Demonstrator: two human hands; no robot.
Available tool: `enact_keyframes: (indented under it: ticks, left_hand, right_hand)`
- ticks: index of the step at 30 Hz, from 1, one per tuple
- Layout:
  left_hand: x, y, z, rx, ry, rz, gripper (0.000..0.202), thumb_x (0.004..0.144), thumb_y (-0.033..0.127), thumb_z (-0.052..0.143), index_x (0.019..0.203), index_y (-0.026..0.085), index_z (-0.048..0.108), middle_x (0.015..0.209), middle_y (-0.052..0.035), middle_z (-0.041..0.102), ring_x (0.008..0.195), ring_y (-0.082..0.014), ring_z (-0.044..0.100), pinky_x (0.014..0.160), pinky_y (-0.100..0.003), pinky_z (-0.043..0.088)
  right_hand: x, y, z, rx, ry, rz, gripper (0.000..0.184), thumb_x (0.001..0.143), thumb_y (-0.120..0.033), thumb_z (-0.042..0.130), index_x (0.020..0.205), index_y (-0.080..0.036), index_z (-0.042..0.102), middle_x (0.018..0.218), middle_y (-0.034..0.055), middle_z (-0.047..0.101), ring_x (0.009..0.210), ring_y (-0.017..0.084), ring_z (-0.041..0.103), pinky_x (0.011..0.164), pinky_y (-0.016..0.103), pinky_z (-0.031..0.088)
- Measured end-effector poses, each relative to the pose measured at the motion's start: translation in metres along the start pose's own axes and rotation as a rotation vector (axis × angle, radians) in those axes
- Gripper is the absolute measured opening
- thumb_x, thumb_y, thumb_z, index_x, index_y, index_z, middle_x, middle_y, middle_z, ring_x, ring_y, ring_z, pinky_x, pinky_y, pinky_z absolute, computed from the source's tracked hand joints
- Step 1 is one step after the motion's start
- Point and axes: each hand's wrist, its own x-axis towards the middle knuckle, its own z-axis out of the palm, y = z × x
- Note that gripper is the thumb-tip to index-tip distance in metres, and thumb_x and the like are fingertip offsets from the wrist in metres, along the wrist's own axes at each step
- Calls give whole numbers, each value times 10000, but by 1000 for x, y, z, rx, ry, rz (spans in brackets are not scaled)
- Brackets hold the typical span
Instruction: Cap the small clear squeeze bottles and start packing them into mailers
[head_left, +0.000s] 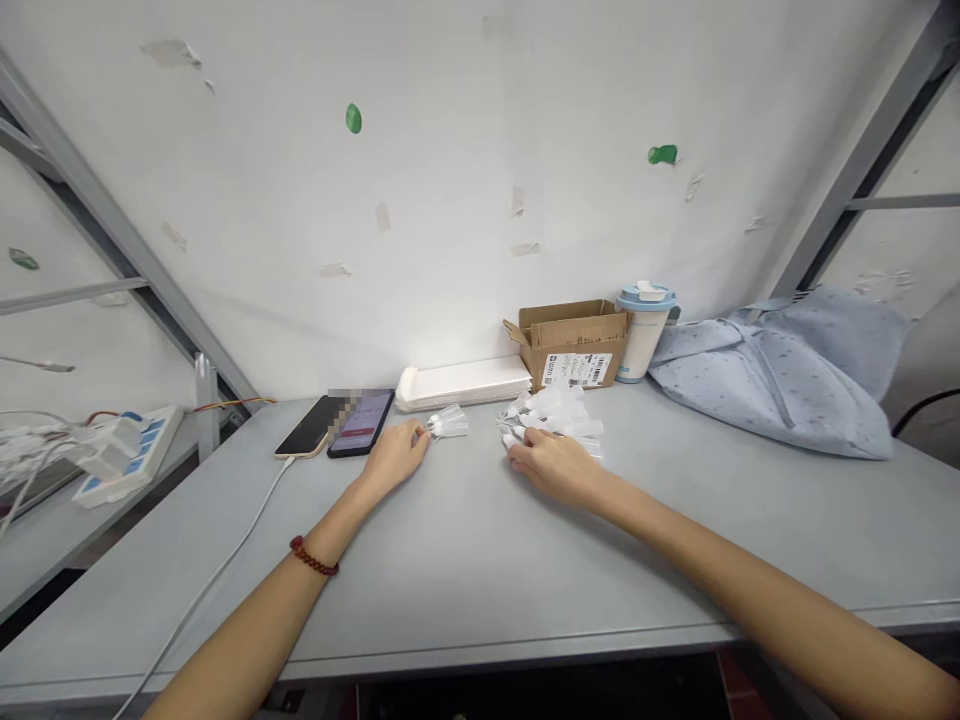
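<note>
My left hand (397, 452) rests on the grey table with its fingers curled closed. Its fingertips pinch the string end of a small bunch of white tassels (450, 422), which fan out to the right. To the right, a larger heap of white tassels (556, 405) lies in front of a cardboard box. My right hand (555, 465) is at the heap's near edge, thumb and fingers closed at a tassel there. The hand covers part of the heap, and its grip is partly hidden.
Behind the hands are a stack of white envelopes (465, 383), an open cardboard box (577, 350) and a blue-lidded cup (643, 335). A light blue fabric bag (772, 385) lies at right. Two phones (311, 428) lie left, one on a white cable (232, 555). A power strip (135, 460) sits farther left.
</note>
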Motion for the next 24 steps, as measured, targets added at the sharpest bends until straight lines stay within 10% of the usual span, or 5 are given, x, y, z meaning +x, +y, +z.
enact_keyframes:
  ticks: [24]
  left_hand:
    - [0, -4, -10, 46, 17, -118, 241, 765, 389, 479, 753, 189, 613, 646, -47, 628, 651, -217, 577, 529, -250, 309]
  right_hand:
    - [-1, 4, 2, 147, 143, 9, 203, 867, -192, 449, 1024, -215, 576, 901, 65, 556, 679, 144, 529, 539, 227, 314]
